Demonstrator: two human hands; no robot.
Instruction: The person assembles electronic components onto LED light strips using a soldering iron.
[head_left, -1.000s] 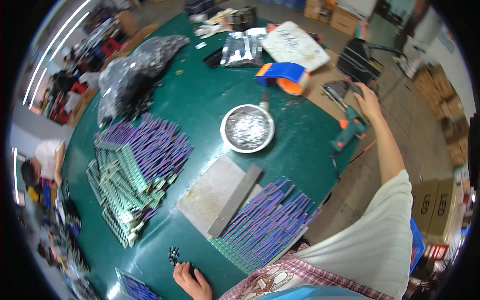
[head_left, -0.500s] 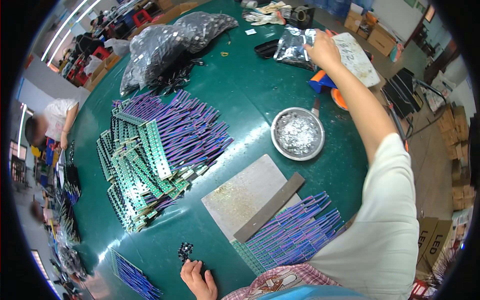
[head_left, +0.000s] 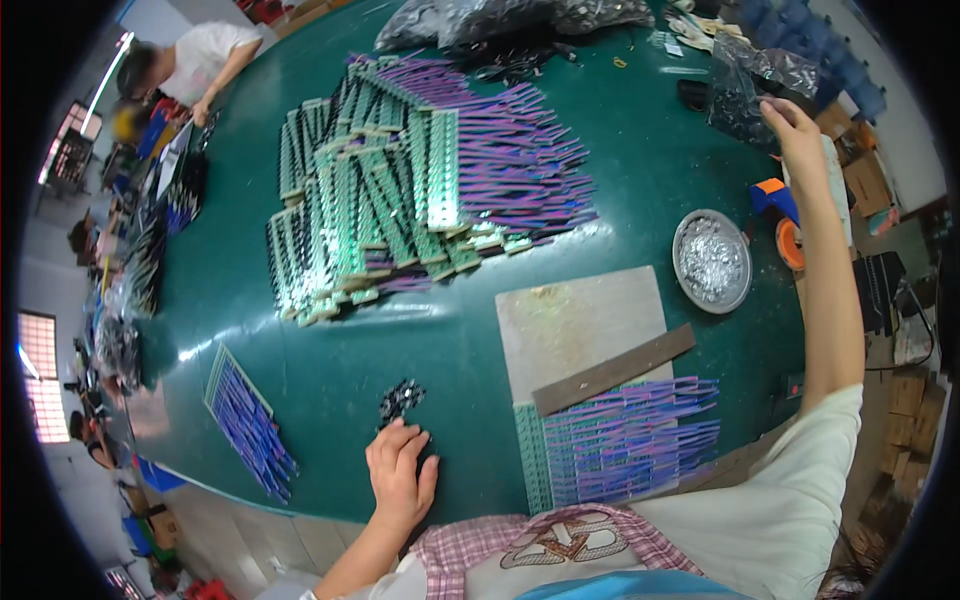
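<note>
At the far right my right hand (head_left: pixel 797 140) pinches the edge of a see-through plastic bag (head_left: pixel 745 95) with dark contents. The bag stands partly raised off the table. On the near side my left hand (head_left: pixel 398 478) rests with its thumb apart from the slightly bent fingers. Its fingertips lie at the edge of a small heap of black parts (head_left: pixel 402 398). Right of that hand, a row of green circuit strips with blue and purple wires (head_left: pixel 630 440) lies on a pale board (head_left: pixel 580 325). A grey-brown bar (head_left: pixel 615 370) lies across the board and strips.
A big pile of circuit strips (head_left: pixel 440 170) with wires covers the table's middle. A metal bowl (head_left: pixel 712 262) of silvery bits stands right, beside an orange and blue tool (head_left: pixel 775 200). One wired bundle (head_left: pixel 245 420) lies left. Plastic bags (head_left: pixel 510 20) sit far back; another person (head_left: pixel 205 60) works far left.
The view has swung, so the table's contents sit differently in it. My right hand has lifted part of the bag, which lay flatter before. My left hand stays by the black parts.
</note>
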